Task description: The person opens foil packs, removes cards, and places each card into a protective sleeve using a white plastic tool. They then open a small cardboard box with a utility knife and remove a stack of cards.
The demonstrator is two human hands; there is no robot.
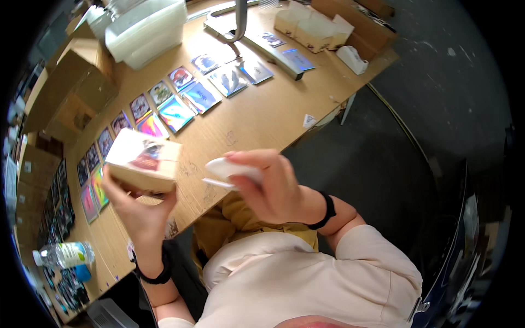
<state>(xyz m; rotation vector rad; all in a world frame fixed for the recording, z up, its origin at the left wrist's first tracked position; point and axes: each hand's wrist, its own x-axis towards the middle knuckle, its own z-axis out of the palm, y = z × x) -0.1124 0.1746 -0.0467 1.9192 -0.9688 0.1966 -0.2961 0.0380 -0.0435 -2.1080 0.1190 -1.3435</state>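
My left hand (141, 211) grips a small cream cardboard box (166, 176) from below, above the table's near edge. The top face carries a colored picture, partly washed out by glare. To the right of it, my right hand (272, 190) pinches a white object (223, 167) between thumb and fingers. Motion blurs this object, and I cannot tell exactly what it is; a thin white strip shows beneath it. Beyond the hands, picture cards (160, 93) lie in a row, with shiny holographic packets (176, 113) in a second row in front of them.
A wooden table (262, 119) holds a white plastic bin (145, 35), an open cardboard box (78, 94) and a metal stand (270, 53). Several small cream boxes (313, 30) stand at the far right near a white dispenser-like object (352, 60). A water bottle (65, 255) lies at left.
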